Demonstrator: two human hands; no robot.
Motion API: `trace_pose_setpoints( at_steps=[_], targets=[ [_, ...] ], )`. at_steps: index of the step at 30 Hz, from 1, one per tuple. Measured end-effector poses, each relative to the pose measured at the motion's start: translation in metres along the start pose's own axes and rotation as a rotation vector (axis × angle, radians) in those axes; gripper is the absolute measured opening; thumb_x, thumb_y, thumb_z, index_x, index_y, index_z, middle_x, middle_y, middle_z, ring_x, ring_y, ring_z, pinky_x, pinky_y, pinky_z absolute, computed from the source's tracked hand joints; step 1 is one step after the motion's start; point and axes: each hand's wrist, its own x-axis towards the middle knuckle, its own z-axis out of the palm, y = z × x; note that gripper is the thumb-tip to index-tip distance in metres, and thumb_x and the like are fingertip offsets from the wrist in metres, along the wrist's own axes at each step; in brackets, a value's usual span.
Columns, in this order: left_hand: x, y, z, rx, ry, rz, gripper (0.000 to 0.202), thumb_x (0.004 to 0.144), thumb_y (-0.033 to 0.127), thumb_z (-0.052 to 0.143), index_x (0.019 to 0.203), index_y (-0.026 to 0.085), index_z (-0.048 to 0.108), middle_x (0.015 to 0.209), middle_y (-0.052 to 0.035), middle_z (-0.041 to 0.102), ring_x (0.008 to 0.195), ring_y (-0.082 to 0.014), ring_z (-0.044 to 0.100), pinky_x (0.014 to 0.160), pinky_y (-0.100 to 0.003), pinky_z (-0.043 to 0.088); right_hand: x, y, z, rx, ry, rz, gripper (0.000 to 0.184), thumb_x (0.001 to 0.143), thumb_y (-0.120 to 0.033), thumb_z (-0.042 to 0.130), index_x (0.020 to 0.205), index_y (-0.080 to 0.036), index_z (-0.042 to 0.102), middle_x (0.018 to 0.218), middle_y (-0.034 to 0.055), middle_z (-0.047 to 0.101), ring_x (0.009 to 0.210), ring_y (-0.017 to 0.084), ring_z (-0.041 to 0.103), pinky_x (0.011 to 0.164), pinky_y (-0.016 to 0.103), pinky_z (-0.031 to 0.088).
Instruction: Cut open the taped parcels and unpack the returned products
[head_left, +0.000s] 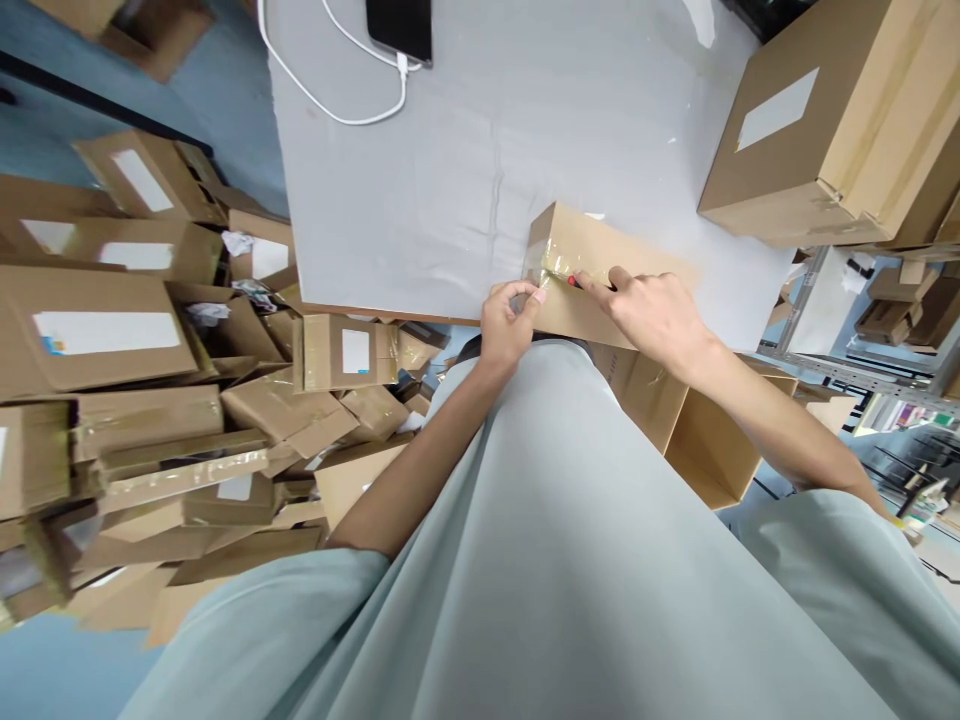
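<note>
A small cardboard box (600,255) wrapped in clear tape lies at the near edge of a grey table (465,170). My left hand (508,322) pinches a strip of clear tape at the box's near left corner, fingers closed. On the box's near side rests my right hand (651,312), closed around a small tool with a red tip (574,282) that touches the tape.
A large taped carton (832,120) stands at the table's right. A black phone (400,28) with a white cable (330,90) lies at the far edge. Several labelled cardboard parcels (150,380) are heaped on the blue floor to the left. An open carton (705,440) sits below the table.
</note>
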Motion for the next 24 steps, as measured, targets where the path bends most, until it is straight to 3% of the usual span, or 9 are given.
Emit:
trace_pose_setpoints(
  at_steps=[7,16,24],
  targets=[
    [-0.002,-0.001,0.002,-0.034,0.007,-0.051,0.011,0.093,0.032,0.079,0.093,0.021,0.079,0.118,-0.0092,0.074,0.116,-0.0262,0.071,0.104,-0.036,0.056,0.001,0.006,0.0,0.003,-0.039,0.026,0.068,0.109,-0.018,0.053,0.176,-0.026,0.046,0.119,0.0184,0.08,0.079,0.026,0.071,0.073,0.039,0.037],
    [0.001,-0.011,-0.001,-0.158,-0.018,-0.079,0.017,0.089,0.037,0.083,0.093,0.021,0.08,0.114,-0.0096,0.073,0.112,-0.0271,0.07,0.1,-0.039,0.061,-0.004,0.003,-0.012,0.012,-0.101,0.024,0.07,0.11,-0.013,0.045,0.179,-0.024,0.04,0.123,0.0196,0.078,0.084,0.026,0.072,0.072,0.036,0.038],
    [0.002,-0.015,-0.003,-0.164,-0.043,-0.052,0.023,0.09,0.042,0.086,0.094,0.021,0.079,0.113,-0.009,0.073,0.113,-0.0262,0.068,0.1,-0.037,0.06,-0.005,0.012,-0.004,0.012,-0.086,0.002,0.067,0.112,-0.014,0.046,0.178,-0.025,0.041,0.122,0.0186,0.077,0.085,0.026,0.072,0.074,0.037,0.038]
  ],
)
